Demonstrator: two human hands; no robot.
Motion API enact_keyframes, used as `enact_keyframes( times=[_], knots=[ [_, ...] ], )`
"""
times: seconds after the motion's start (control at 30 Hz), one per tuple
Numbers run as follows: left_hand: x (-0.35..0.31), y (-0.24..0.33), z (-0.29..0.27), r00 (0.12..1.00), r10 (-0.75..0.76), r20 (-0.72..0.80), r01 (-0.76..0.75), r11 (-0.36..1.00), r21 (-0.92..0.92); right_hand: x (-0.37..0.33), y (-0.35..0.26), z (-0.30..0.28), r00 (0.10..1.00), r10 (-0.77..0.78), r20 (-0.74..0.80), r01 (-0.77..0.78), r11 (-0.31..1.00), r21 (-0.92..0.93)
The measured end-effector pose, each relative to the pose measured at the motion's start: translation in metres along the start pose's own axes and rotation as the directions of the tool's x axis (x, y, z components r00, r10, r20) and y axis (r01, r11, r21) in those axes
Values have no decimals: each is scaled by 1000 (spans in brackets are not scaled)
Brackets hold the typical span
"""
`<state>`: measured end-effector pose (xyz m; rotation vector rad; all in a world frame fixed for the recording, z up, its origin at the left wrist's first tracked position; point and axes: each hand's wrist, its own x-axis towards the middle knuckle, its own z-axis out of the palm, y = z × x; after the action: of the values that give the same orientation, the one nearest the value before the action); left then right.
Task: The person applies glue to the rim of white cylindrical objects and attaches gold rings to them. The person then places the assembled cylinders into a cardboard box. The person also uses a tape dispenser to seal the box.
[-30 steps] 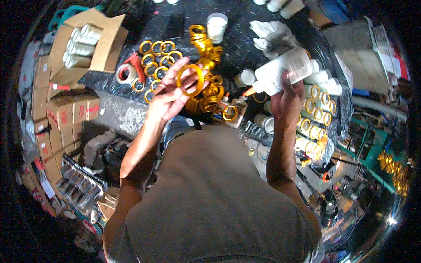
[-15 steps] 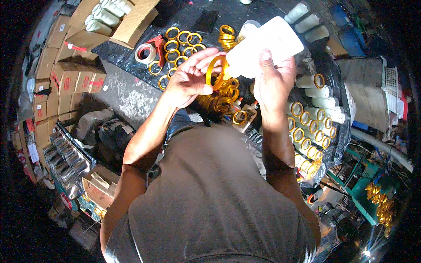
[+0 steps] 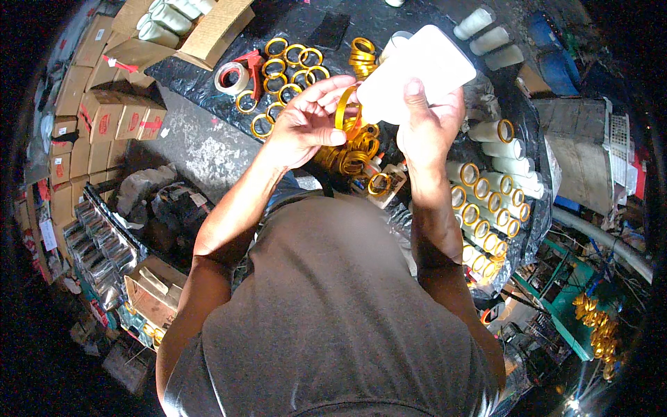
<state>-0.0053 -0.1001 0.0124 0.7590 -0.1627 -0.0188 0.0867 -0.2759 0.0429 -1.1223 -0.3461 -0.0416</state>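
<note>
My left hand (image 3: 300,131) pinches a gold ring (image 3: 341,112) on its edge between thumb and fingers. In my right hand (image 3: 429,128) is a white glue bottle (image 3: 434,61), tilted with its base up and to the right and its narrow end beside the ring. My thumb lies along the bottle's face; its tip is hard to make out. Below my hands lies a heap of gold rings (image 3: 356,161). Close to my lap are small bottles with orange tips (image 3: 393,182), one with a gold ring on it.
Loose gold rings (image 3: 275,67) and a red tape dispenser (image 3: 254,75) lie on the black-covered table. White cylinders with gold-ringed ends (image 3: 481,187) lie in rows at right. An open carton (image 3: 208,38) of white cylinders stands far left, above stacked boxes (image 3: 104,121).
The ring has tilted slightly and moved a little right in my left hand. My right hand and the bottle have shifted slightly left. Both grips are kept.
</note>
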Motion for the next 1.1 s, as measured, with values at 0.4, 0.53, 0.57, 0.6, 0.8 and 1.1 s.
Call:
enact_keyframes(
  times=[0.4,0.53,0.57,0.6,0.8,1.1],
  knots=[
    [-9,-26,1,970,-190,-153,138,946,-294,-4,1,16,945,-315,89,320,828,-461],
    [-12,-35,0,979,-104,-175,80,987,-142,-3,16,16,939,-339,56,330,845,-420],
    [-13,-36,-2,982,-58,-180,58,998,-2,-3,21,19,966,-258,-29,244,940,-238],
    [-15,-33,0,983,-13,-181,39,990,136,0,23,21,973,-225,-53,216,965,-150],
    [-14,-17,-6,984,128,-127,5,685,728,6,23,25,998,1,-62,14,971,237],
    [-7,8,-14,920,375,116,-212,227,951,0,22,24,997,-75,-19,76,993,95]
  ],
)
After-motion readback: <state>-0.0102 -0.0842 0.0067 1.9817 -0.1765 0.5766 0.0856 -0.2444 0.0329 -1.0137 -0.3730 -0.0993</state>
